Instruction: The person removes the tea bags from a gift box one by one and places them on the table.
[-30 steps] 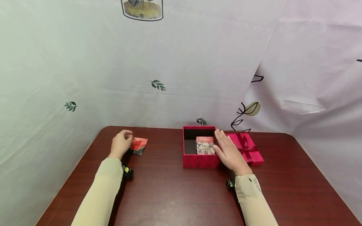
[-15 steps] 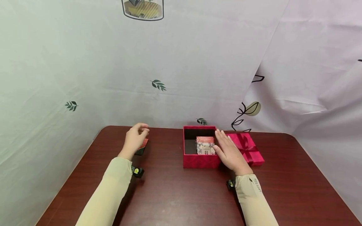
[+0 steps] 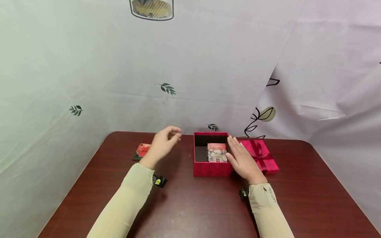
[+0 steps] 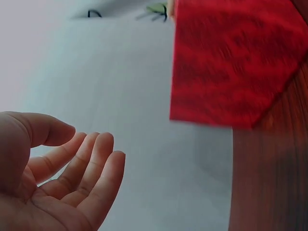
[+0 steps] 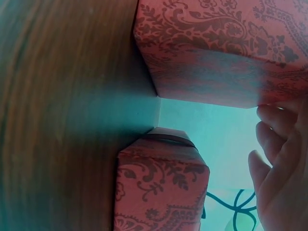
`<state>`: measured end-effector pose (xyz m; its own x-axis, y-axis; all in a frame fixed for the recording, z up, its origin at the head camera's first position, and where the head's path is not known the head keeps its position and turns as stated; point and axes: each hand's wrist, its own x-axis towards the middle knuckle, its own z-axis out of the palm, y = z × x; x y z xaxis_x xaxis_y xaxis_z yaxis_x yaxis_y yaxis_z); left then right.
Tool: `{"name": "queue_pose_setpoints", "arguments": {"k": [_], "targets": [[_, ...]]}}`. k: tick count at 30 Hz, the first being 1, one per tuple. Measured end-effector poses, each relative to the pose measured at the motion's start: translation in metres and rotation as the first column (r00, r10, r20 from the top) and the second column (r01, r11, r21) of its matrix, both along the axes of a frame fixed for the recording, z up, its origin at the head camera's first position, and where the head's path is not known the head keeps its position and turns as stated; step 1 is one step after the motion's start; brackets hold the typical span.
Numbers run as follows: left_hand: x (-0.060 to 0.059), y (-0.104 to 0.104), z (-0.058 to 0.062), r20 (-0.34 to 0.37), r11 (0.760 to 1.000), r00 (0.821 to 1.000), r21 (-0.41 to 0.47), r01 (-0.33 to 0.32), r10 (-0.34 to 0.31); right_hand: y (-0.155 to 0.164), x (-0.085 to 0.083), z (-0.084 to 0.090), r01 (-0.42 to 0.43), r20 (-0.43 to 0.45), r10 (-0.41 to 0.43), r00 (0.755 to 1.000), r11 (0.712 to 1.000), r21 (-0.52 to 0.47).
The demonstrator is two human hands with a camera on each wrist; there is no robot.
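Note:
In the head view my left hand (image 3: 161,142) is in the air left of the red gift box (image 3: 209,169), fingers loosely bent. Nothing shows between its thumb and fingertips in the left wrist view, where the box (image 4: 231,62) is beyond them. Behind that hand, small flat red packets (image 3: 143,149) lie over a dark green one (image 3: 136,157) on the table. The lidless box holds a stack of flat packets (image 3: 217,154), red and pale printed, at its right side. My right hand (image 3: 244,163) rests with straight fingers along the box's right wall.
The red lid (image 3: 260,155) with a ribbon bow lies right of the box, partly behind my right hand. All stands on a dark red-brown table (image 3: 184,205). White patterned cloth (image 3: 190,66) hangs close behind its far edge.
My left hand has moved right and slightly up, away from the flat packets on the left and toward the box. My right hand keeps its place at the box wall.

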<state>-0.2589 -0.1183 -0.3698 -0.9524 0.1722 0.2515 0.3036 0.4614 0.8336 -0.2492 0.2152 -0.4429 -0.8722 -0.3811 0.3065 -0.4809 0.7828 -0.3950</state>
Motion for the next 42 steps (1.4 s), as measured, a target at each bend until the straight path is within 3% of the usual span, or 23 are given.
{"name": "queue_pose_setpoints", "arguments": {"k": [10,20,24,32,36,42], "targets": [[-0.002,0.044,0.007,0.045,0.992,0.992,-0.017,0.122,-0.121,0.001,0.000,0.002,-0.013,-0.011,0.013,1.000,1.000,0.007],[-0.011,0.078,-0.002,0.150,0.984,0.973,-0.014,0.180,-0.176,0.001,-0.001,0.002,-0.011,0.001,0.011,1.000,1.000,-0.004],[-0.015,0.086,-0.008,0.183,0.982,0.968,-0.050,0.182,-0.170,0.000,-0.002,0.002,-0.015,0.005,0.015,1.000,1.000,-0.012],[-0.018,0.105,-0.016,0.210,0.960,0.969,-0.217,0.175,-0.129,0.000,-0.001,0.001,-0.014,0.000,0.014,1.000,1.000,-0.020],[-0.017,0.116,-0.016,0.243,0.941,0.965,-0.292,0.171,-0.100,0.000,0.001,0.000,-0.013,0.011,0.013,1.000,1.000,-0.019],[-0.015,0.130,-0.018,0.235,0.892,0.970,-0.423,0.158,-0.060,0.000,0.001,-0.001,-0.016,-0.002,0.016,1.000,1.000,-0.027]]}}
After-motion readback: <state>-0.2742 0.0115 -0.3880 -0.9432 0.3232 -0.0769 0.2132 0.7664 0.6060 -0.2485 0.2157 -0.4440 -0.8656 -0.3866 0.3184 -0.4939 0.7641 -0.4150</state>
